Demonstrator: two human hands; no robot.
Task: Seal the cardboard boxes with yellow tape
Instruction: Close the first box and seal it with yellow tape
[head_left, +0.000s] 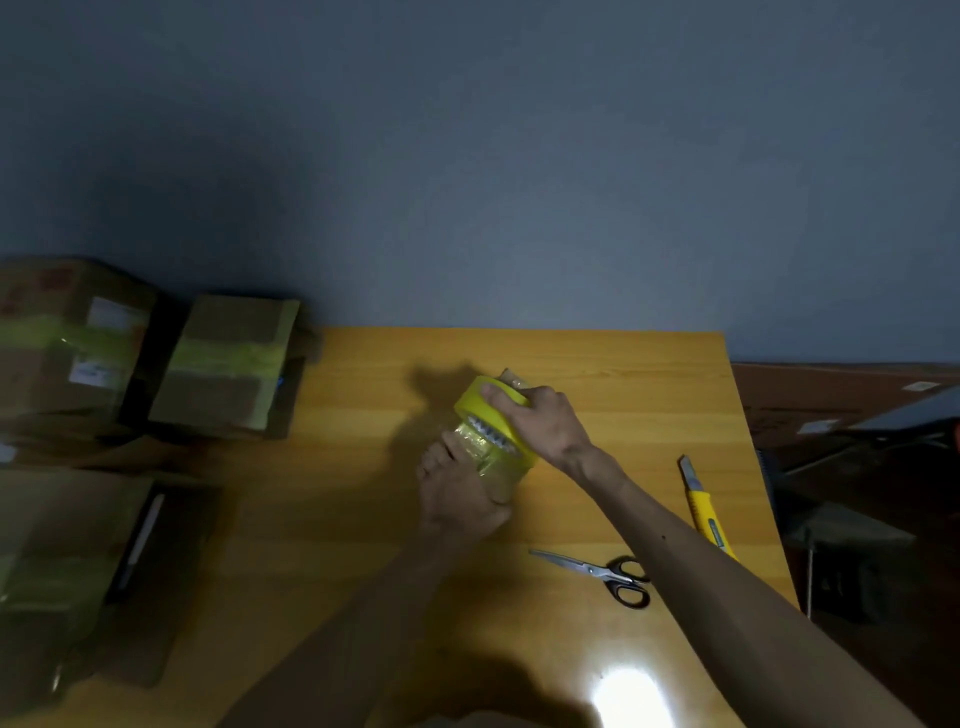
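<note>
right hand (540, 421) grips the yellow tape roll (493, 415) over a small box (493, 467), which the left hand (457, 499) holds.

No writing can be read anywhere here. The cardboard box (62, 358) at nine o'clock bears two white stickers (111, 314) and a patch of red print (52, 283) on its top, all blurred beyond reading. The yellow utility knife (704, 512) at four o'clock has a small dark marking (718, 535) on its handle, too small to make out. On the brown surface (831, 400) at three o'clock lie pale labels (919, 386), likewise illegible.
</note>
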